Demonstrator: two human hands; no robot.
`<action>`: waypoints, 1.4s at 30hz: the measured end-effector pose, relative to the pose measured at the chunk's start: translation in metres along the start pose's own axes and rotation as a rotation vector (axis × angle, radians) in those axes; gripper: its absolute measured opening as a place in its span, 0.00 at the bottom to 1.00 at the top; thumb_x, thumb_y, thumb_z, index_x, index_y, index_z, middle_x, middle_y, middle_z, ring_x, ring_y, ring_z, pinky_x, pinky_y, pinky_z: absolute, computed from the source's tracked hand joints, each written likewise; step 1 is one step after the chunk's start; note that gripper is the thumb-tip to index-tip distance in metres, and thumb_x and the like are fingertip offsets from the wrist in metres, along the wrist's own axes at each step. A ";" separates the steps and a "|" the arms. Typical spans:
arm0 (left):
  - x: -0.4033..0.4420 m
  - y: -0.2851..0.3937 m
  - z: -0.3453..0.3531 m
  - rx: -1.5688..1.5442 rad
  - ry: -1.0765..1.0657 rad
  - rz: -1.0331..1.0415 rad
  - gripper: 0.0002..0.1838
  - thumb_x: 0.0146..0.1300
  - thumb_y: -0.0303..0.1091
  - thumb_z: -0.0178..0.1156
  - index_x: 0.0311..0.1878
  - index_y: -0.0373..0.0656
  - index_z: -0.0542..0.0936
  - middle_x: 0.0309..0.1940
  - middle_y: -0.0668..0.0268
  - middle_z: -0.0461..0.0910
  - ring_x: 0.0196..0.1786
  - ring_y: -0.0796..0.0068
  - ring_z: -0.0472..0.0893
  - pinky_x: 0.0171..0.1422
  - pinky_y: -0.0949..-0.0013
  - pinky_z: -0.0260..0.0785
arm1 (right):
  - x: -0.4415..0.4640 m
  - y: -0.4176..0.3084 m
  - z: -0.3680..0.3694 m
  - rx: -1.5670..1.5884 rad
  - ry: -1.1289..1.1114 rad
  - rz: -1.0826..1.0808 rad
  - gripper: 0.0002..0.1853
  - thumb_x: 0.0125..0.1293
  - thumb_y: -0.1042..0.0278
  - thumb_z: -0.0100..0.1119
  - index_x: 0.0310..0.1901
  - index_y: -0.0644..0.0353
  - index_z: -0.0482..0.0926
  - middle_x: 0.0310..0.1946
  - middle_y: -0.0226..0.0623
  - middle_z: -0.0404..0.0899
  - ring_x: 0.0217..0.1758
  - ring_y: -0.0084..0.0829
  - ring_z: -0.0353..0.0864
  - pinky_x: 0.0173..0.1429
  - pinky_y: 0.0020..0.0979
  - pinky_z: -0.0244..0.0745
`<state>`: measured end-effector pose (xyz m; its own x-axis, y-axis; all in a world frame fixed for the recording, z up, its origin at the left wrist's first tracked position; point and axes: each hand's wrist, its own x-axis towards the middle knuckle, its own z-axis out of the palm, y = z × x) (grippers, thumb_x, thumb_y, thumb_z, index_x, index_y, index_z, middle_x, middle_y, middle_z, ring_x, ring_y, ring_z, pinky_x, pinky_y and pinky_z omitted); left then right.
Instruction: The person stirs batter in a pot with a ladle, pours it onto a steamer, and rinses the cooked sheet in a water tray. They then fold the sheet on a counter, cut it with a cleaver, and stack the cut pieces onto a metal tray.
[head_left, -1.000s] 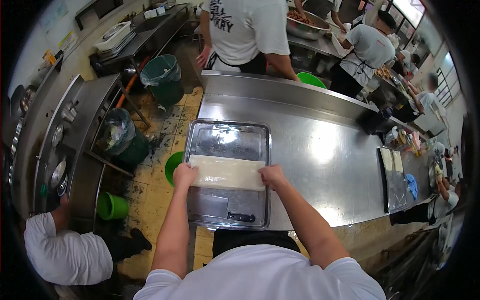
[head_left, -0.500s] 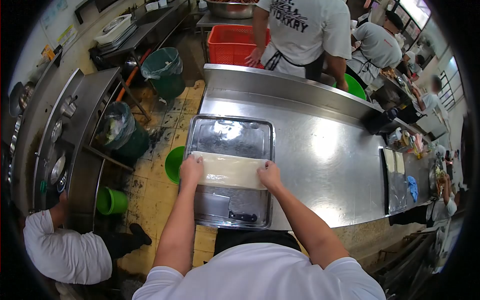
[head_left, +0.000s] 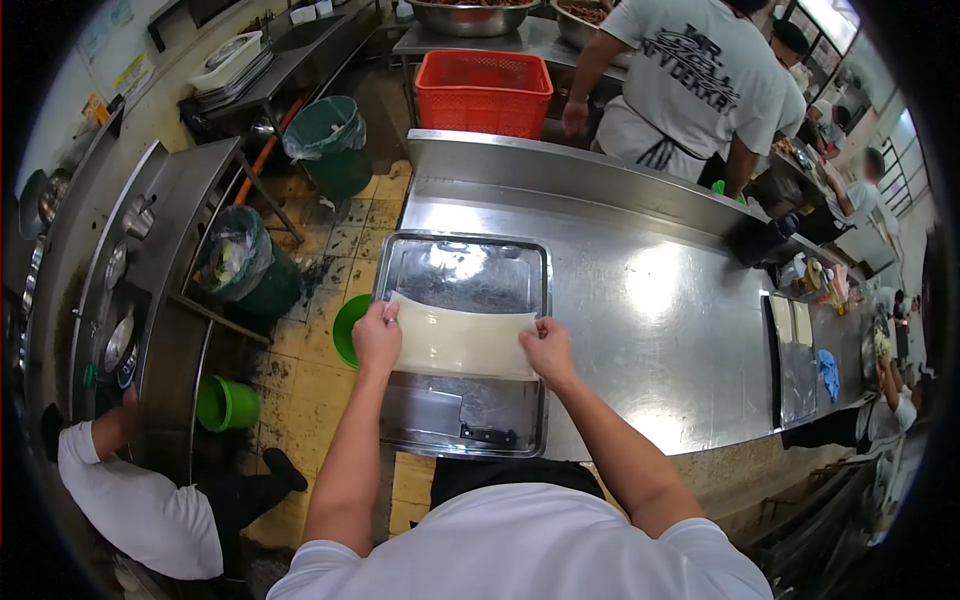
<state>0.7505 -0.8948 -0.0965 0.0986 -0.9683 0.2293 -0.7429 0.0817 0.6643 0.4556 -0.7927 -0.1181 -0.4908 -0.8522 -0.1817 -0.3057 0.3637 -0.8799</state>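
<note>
A pale, smooth rectangular dough sheet (head_left: 465, 342) is stretched between my hands above the metal tray (head_left: 548, 275). My left hand (head_left: 377, 338) pinches its left end near the upper corner. At the right end, my right hand (head_left: 547, 350) has its fingers closed on the upper corner. The sheet's top edge sags in the middle. Lower in the tray lies a cleaver with a black handle (head_left: 487, 435); its wide blade (head_left: 432, 412) points left.
The steel counter (head_left: 640, 330) extends right to a dark tray with pale slabs (head_left: 782, 320) and a blue cloth (head_left: 828, 375). A green bucket (head_left: 347, 330) stands left of my tray. Beyond the backsplash are a red crate (head_left: 484, 95) and a person in a white shirt (head_left: 690, 70).
The dough sheet's upper left corner has risen slightly and its top edge now sags. The person beyond the counter has moved right, uncovering the red crate.
</note>
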 end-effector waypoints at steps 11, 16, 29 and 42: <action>0.001 0.001 -0.006 0.009 -0.056 -0.044 0.13 0.72 0.43 0.63 0.41 0.41 0.85 0.33 0.47 0.85 0.38 0.39 0.84 0.44 0.44 0.73 | 0.000 -0.004 -0.001 0.073 -0.031 0.056 0.07 0.62 0.75 0.68 0.40 0.67 0.82 0.33 0.38 0.85 0.34 0.25 0.82 0.39 0.31 0.78; 0.002 0.000 -0.006 0.022 -0.107 -0.085 0.14 0.72 0.43 0.62 0.43 0.42 0.85 0.35 0.46 0.86 0.41 0.37 0.84 0.46 0.42 0.73 | -0.002 -0.002 -0.002 0.019 -0.023 0.063 0.09 0.62 0.74 0.68 0.41 0.68 0.82 0.34 0.39 0.86 0.35 0.26 0.82 0.39 0.32 0.78; -0.014 -0.034 -0.002 0.191 -0.348 -0.179 0.26 0.67 0.45 0.67 0.61 0.38 0.80 0.51 0.46 0.87 0.56 0.43 0.85 0.61 0.49 0.76 | -0.010 0.029 -0.015 0.190 -0.164 0.231 0.23 0.65 0.72 0.67 0.60 0.69 0.80 0.42 0.40 0.85 0.40 0.28 0.84 0.46 0.32 0.80; -0.083 -0.016 -0.075 0.193 -0.246 -0.311 0.27 0.67 0.42 0.68 0.64 0.38 0.79 0.41 0.51 0.89 0.49 0.48 0.87 0.55 0.50 0.77 | -0.122 0.038 -0.021 -0.370 -0.423 -0.364 0.19 0.62 0.66 0.67 0.53 0.65 0.85 0.48 0.53 0.87 0.52 0.49 0.87 0.59 0.44 0.81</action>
<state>0.8034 -0.7985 -0.0728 0.1939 -0.9691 -0.1521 -0.8154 -0.2455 0.5243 0.4864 -0.6672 -0.1203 0.0359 -0.9916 -0.1242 -0.6877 0.0657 -0.7230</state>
